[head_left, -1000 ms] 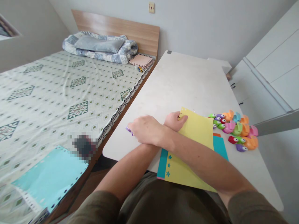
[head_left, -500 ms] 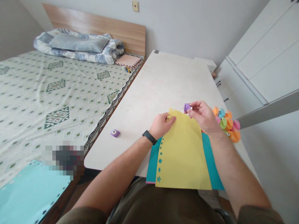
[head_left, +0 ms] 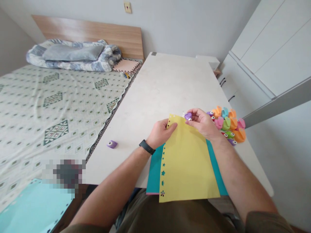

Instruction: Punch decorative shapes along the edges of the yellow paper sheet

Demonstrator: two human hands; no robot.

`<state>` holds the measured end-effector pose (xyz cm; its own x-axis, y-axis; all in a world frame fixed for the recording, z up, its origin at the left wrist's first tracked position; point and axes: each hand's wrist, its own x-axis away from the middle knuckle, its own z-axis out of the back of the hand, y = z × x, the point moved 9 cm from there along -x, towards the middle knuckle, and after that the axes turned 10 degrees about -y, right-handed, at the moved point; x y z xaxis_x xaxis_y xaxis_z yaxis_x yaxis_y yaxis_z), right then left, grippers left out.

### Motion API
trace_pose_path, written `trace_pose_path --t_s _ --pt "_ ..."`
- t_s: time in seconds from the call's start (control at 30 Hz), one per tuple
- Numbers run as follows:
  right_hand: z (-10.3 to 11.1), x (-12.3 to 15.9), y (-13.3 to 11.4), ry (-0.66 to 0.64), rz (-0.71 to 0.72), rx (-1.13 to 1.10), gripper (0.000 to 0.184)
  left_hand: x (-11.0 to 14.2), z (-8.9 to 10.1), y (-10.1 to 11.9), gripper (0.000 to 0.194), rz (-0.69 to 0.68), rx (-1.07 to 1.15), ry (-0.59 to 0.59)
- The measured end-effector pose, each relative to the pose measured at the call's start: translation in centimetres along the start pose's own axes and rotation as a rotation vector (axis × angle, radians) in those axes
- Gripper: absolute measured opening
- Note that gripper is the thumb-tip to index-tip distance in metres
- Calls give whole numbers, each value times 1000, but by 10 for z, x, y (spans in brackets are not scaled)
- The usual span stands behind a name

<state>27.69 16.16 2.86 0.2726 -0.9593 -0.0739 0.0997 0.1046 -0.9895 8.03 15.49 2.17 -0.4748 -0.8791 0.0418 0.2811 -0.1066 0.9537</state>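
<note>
1. White desk [head_left: 155, 90] runs away from the person, seen from the head camera, with a bed [head_left: 60, 97] along its left side. The bed has a green-patterned sheet, a wooden headboard [head_left: 87, 32] and a folded blue quilt [head_left: 73, 55] at its far end. White cabinets [head_left: 264, 48] stand to the right. A pale blue sheet [head_left: 36, 207] lies on the near corner of the bed, beside a pixelated blur [head_left: 65, 171].
2. Left hand [head_left: 160, 133], a black wristband [head_left: 147, 147] on its wrist, is closed on the upper left corner of a yellow paper sheet [head_left: 187, 165], which has small punched shapes along its left edge.
3. Right hand [head_left: 201, 123] is curled, pinching a purple craft punch [head_left: 188, 116] between thumb and fingers at the sheet's top edge. Whether paper sits inside the punch is hidden.
4. Beneath the yellow sheet lies a teal paper sheet [head_left: 155, 171], showing on both sides.
5. Just right of the right hand sits a heap of multicoloured craft punches [head_left: 227, 123]. Well left of the hands, a second purple craft punch [head_left: 112, 144] rests alone on the desk.
</note>
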Motion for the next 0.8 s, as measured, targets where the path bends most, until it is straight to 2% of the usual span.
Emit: trace_pose_path --t_s 0.2,0.37,0.47,0.8 --pt "-4 -18 -10 -64 -7 101 50 -3 1 -2 37 5 -106 7" --pt "-19 -35 -33 -212 -21 380 43 -5 1 -5 37 11 -213 12" --pt "-22 -42 -42 -227 -15 453 41 -6 2 -4 36 5 -248 19" --pt "-25 -47 -34 -277 -7 480 39 -8 1 -5 34 1 -281 16"
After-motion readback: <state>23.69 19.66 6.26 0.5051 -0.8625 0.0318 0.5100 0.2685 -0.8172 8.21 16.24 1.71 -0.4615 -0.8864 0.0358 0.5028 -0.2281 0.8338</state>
